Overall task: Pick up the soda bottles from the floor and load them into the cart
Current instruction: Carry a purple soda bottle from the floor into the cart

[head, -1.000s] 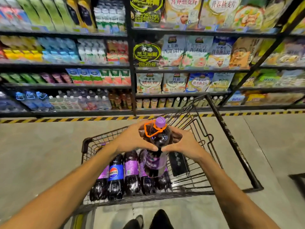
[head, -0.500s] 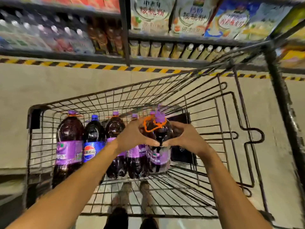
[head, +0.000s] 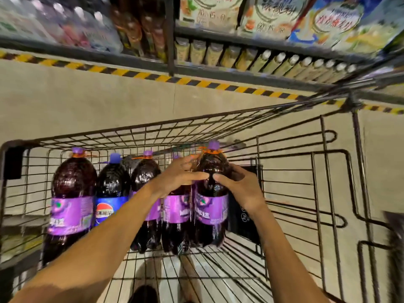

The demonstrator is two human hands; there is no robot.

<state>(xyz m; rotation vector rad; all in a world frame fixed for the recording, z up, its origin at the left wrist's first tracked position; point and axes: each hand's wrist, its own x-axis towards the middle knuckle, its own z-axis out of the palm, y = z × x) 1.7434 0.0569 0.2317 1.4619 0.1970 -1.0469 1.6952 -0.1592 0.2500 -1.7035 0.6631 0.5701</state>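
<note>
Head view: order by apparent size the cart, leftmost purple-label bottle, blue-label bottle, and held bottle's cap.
1. cart
2. leftmost purple-label bottle
3. blue-label bottle
4. held bottle's cap
The two bottles may differ only through nearness.

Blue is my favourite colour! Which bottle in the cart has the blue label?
The dark soda bottle with the blue cap, second from left in the black wire cart; the other bottles wear purple labels.

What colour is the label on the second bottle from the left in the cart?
Blue, with a red, white and blue round logo: the blue-label bottle, seen clearly in the head view.
</note>
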